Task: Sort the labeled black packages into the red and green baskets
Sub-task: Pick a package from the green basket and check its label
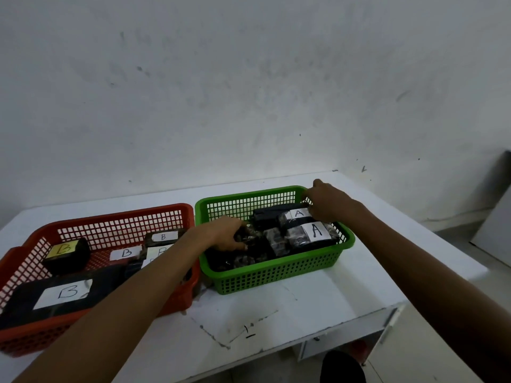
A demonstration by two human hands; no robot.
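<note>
A green basket (279, 275) on the white table holds several black packages, two showing white "A" labels (316, 230). My left hand (226, 234) reaches into its left part, fingers closed on a black package (246, 236). My right hand (327, 201) rests over the basket's far right corner, fingers on the upper "A" package (297, 214). A red basket (177, 210) to the left holds several black packages marked "B" (66, 293); my left forearm crosses over it.
The white table (276, 322) has pencil marks near its front edge. A wall stands right behind the baskets. A white cabinet (343, 341) and a black round object (343, 366) sit below the table's right end. A grey board (495, 217) leans at far right.
</note>
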